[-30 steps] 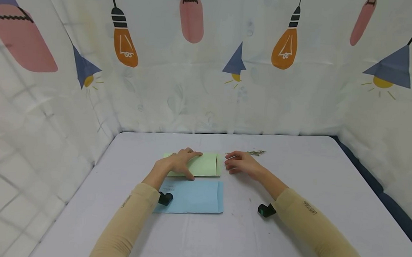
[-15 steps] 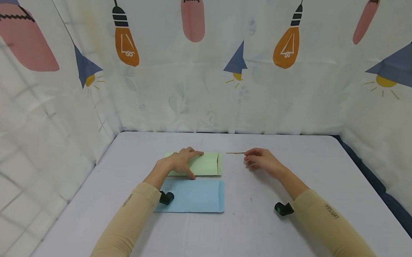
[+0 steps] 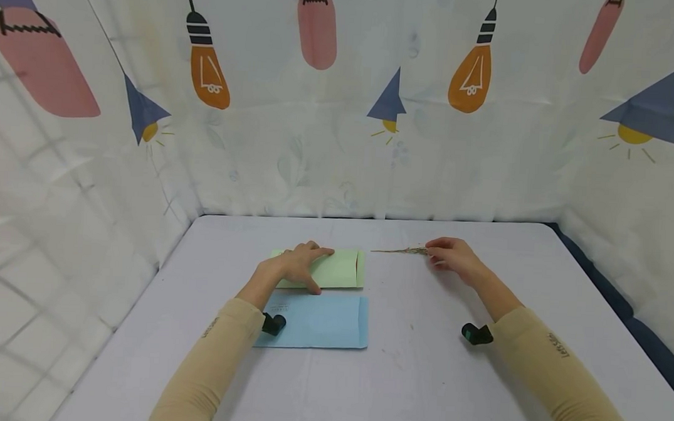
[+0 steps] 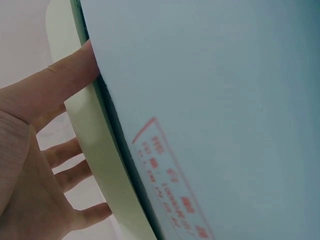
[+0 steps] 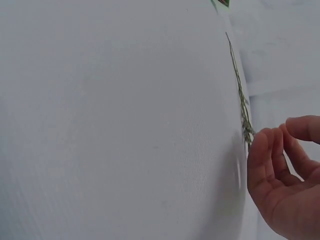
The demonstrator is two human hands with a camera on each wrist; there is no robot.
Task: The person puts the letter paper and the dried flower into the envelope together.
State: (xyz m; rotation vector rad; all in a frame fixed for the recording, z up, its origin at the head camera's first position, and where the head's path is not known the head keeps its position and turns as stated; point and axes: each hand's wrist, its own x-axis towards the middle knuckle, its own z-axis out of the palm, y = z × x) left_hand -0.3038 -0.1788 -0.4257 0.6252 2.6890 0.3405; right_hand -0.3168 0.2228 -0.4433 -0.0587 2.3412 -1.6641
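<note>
My left hand [image 3: 299, 263] rests spread across a green envelope [image 3: 341, 270], with the thumb at its near edge. In the left wrist view the thumb [image 4: 75, 67] reaches the gap between the green envelope [image 4: 102, 145] and a blue envelope [image 4: 200, 90] with red print. The blue envelope [image 3: 321, 323] lies just nearer on the table. A thin dried sprig [image 3: 400, 251] lies to the right, its bushy end towards my right hand [image 3: 453, 256]. The fingers of that hand, loosely bent, are at the bushy end; the right wrist view shows the sprig [image 5: 240, 95] still along the table.
A white-covered table [image 3: 397, 376] carries everything. Behind it hangs a white curtain [image 3: 340, 148] with printed lamps and bulbs, and it runs along both sides. A dark edge [image 3: 615, 298] shows at the table's right.
My right hand has moved rightward along the sprig, from its stem end to its bushy end. The sprig stays in place. The left hand and envelopes have barely moved.
</note>
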